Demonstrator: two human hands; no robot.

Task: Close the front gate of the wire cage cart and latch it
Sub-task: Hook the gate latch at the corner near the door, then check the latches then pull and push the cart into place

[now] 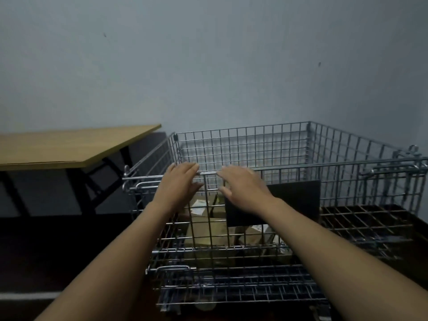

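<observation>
I see the wall (208, 66) behind a wooden table (58, 147) on the left and the cage cart (347, 158) in the corner, boxes (208, 228) inside. The gate (208, 251) stands upright at the cart's near side. My left hand (178, 181) and right hand (243, 188) rest on its top rail, fingers spread flat, gripping nothing

there is a single view, from a camera worn on the person's head. it looks forward and down, wide-angled, close over the near side of the wire cage cart (254, 205), with both forearms reaching in from the bottom edge. a wooden table (69, 147) lies to the left, and a plain wall (208, 66) fills the upper half.
</observation>
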